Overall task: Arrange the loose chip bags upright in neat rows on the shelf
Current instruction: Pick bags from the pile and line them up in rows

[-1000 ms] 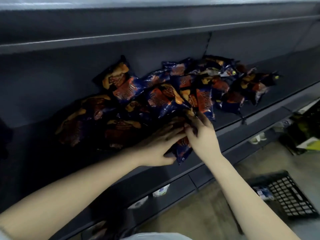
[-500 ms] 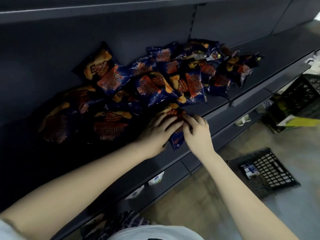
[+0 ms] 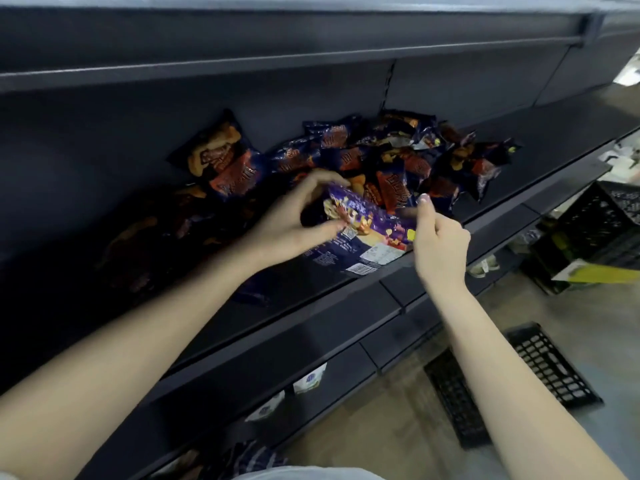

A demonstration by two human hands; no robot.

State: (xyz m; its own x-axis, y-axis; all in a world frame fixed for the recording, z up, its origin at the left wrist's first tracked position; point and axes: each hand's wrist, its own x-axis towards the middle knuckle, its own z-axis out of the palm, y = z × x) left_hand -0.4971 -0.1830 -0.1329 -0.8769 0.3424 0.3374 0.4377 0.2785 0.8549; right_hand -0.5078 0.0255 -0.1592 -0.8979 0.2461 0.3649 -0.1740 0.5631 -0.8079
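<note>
At the far left, dark chip bags (image 3: 149, 251) lie flat in shadow on the shelf (image 3: 540, 133). My left hand (image 3: 294, 220) grips the left end of one purple chip bag (image 3: 367, 225), thumb across its face and fingers arched over its top edge. The bag lies tilted sideways between my hands at the shelf's front, printed back toward me. My right hand (image 3: 438, 244) pinches its right end. Behind, the loose pile (image 3: 391, 161) sprawls against the back wall. A black crate (image 3: 550, 365) sits on the floor at right.
</note>
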